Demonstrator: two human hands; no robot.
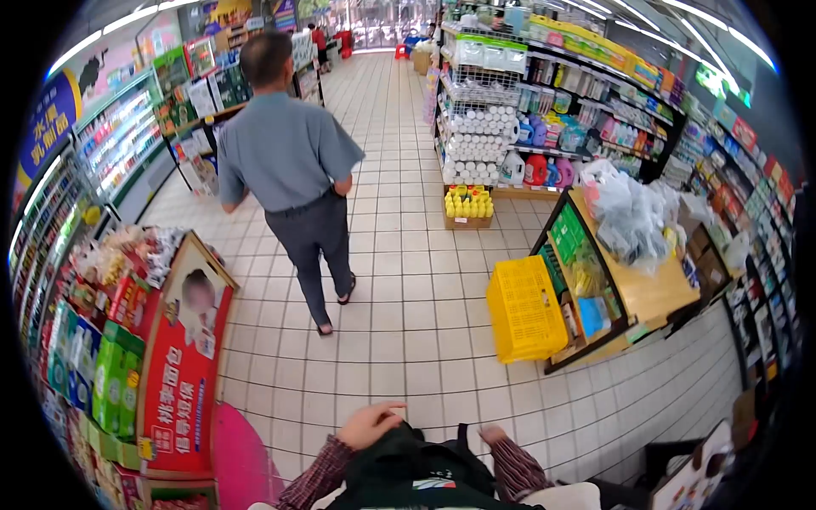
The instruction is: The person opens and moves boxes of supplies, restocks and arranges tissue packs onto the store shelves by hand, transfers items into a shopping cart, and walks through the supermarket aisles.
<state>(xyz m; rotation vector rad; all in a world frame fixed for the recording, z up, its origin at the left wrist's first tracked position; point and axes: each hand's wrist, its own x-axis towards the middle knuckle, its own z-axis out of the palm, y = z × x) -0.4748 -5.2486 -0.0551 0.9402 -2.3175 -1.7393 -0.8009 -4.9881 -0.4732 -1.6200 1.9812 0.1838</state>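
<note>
My left hand is raised in front of my body, at the lower middle of the head view. Its fingers point to the right, slightly bent and apart, with nothing seen between them. It is beside the upper left edge of a dark garment, perhaps an apron, with a small white and red print. My right hand is small in view to the right of the garment, near a short dark strap. Its fingers are mostly hidden and blurred. Both wrists are in checked dark red sleeves.
A person in a grey shirt walks ahead on the tiled floor. A yellow basket leans by a wooden counter with plastic bags. A red display stand and a pink round-edged panel are left.
</note>
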